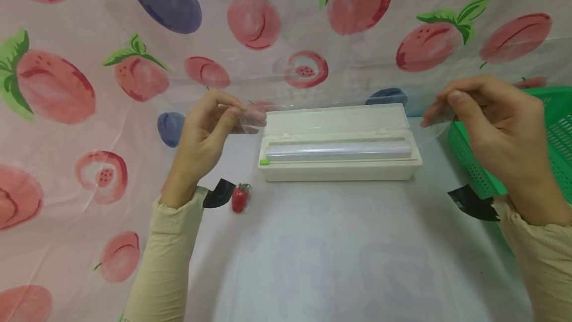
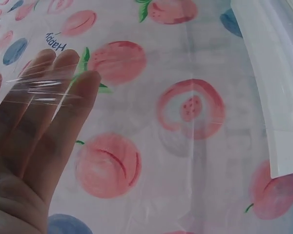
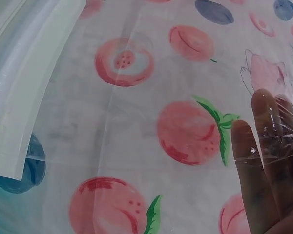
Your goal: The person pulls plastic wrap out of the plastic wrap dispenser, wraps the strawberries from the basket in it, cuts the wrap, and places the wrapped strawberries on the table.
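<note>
A sheet of clear cling film (image 2: 44,87) is held up between both hands. My left hand (image 1: 202,138) pinches its left end between thumb and fingers, and the film lies wrinkled across the fingers in the left wrist view. At the other end my right hand (image 1: 502,125) pinches the film, bunched over its fingertips (image 3: 261,100) in the right wrist view. Between and beyond the hands sits a white cling film dispenser box (image 1: 339,173) with its lid (image 1: 337,119) raised. A roll of cling film (image 1: 339,150) lies inside it.
Left of the box's front lies a small red strawberry-shaped thing (image 1: 240,199) in clear wrapping. A green perforated basket (image 1: 469,153) stands at the right, partly behind the right hand. A fruit-printed curtain (image 1: 277,78) hangs behind the white tabletop (image 1: 348,242).
</note>
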A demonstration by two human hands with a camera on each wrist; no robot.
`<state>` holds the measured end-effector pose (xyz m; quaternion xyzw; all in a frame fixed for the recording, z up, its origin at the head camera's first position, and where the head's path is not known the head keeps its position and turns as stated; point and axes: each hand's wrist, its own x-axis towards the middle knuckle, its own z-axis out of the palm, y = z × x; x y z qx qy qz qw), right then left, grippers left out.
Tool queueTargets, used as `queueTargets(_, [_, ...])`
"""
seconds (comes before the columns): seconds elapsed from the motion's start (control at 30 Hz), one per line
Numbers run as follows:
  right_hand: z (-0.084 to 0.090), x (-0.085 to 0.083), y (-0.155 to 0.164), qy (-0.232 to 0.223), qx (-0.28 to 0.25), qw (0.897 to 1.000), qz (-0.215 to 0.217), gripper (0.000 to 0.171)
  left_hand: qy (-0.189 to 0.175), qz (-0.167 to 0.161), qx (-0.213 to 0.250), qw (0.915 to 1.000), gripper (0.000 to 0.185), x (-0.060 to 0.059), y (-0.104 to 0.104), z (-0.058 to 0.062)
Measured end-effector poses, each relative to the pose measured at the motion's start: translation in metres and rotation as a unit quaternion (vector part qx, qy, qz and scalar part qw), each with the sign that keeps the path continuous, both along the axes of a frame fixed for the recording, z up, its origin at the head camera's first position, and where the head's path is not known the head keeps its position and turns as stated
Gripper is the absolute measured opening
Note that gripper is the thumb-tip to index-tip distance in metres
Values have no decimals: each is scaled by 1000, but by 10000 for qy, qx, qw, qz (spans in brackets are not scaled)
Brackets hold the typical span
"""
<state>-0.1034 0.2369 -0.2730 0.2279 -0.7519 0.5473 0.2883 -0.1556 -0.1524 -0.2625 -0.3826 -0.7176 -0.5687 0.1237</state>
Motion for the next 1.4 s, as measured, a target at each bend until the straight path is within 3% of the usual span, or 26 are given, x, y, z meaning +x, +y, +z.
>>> queueTargets(0.07, [-1, 2, 2, -114, 132, 9998, -74, 14, -119, -23, -25, 9999, 12, 2, -1, -1])
queueTargets(0.17, [-4, 5, 4, -330, -32, 9993, 174, 13, -316, -64, -145, 9994, 11, 6, -2, -2])
queueTargets(0.3, [-8, 7, 7, -550, -670, 9918, 936, 11, -513, -141, -390, 9978, 8, 12, -5, -4])
queueTargets(0.4, [-10, 10, 10, -664, -720, 9872, 1258, 11, -544, -246, -560, 9966, 7, 15, -6, -5])
queueTargets(0.73, [-19, 13, 16, -955, 25, 9808, 1702, 18, -648, -404, -692, 9947, 9, 24, -7, -16])
queueTargets(0.97, [-28, 12, 21, -1074, 823, 9779, 1594, 21, -758, -433, -965, 9915, 8, 26, -6, -25])
queueTargets(1.07, [-31, 13, 24, -1252, 1001, 9699, 1834, 24, -875, -568, -1034, 9892, 7, 29, -8, -28])
queueTargets(1.23, [-40, 12, 27, -1358, 927, 9464, 2779, 29, -1276, -905, -1185, 9806, 5, 34, -9, -35])
queueTargets(1.4, [-53, 11, 27, -1678, 671, 9233, 3388, 31, -1817, -871, -1344, 9702, 7, 41, -10, -47])
